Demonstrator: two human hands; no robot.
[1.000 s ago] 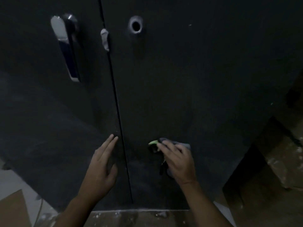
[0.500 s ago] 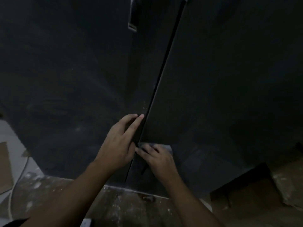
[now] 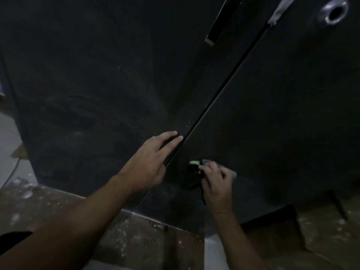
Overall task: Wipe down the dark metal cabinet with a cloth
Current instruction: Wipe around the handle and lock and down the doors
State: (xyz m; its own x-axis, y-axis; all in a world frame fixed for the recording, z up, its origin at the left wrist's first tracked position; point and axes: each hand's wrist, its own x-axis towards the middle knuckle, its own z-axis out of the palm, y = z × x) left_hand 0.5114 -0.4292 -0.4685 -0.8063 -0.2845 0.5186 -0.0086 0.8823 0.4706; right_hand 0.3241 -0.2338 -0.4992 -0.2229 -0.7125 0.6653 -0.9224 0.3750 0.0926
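The left hand [image 3: 148, 164] lies flat, fingers straight, on the cabinet [image 3: 272, 114] just left of the door seam [image 3: 224, 90]. Just right of the seam, low down, the right hand [image 3: 216, 182] curls round a cloth [image 3: 194, 163], seemingly grey with a green corner, pressed against the door.

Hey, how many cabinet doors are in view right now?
2. The left door has the left hand resting on it by the seam; the right door is where the right hand holds the cloth. Others may lie out of frame.
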